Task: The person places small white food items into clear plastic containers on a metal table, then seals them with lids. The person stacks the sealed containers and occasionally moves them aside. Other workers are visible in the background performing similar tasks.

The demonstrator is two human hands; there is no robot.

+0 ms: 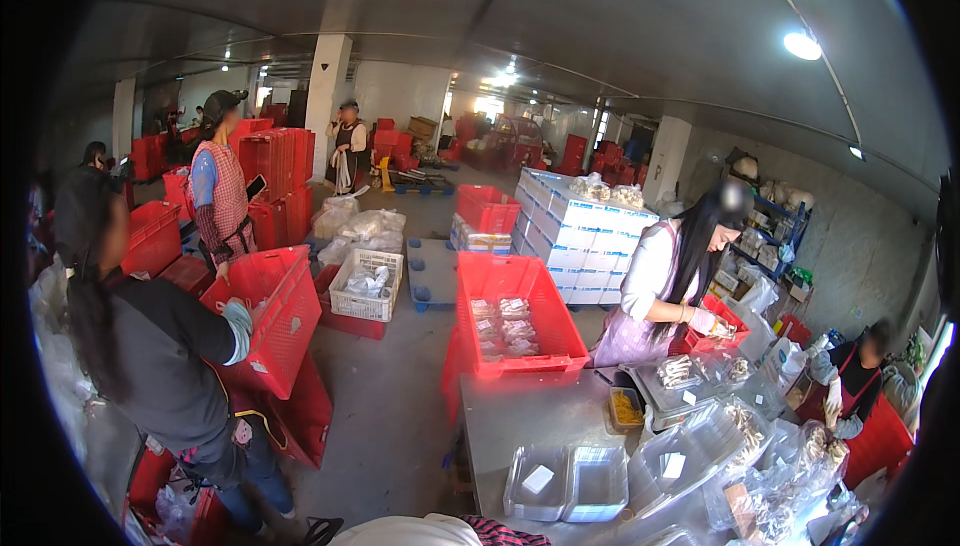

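Neither of my hands is in view; only a bit of pale and red-checked clothing shows at the bottom edge. Before me is a metal table (pixel 495 426). Two stacks of clear plastic trays (pixel 596 482) stand side by side near its front edge, a white card (pixel 538 478) in the left one. To their right, a larger clear plastic container (pixel 686 445) holds white cards. A small tub of yellow rubber bands (pixel 625 407) sits behind them. Farther right lie clear bags of what look like mushrooms (pixel 814 456). A scale-like device (pixel 667 388) carries a bundle of mushrooms (pixel 676 371).
A red crate (pixel 525 268) with packed trays stands beyond the table. A gloved co-worker (pixel 637 306) works behind it; another sits at the far right. At left, a person (pixel 157 366) handles a red crate (pixel 262 321). White boxes (pixel 577 238) are stacked behind.
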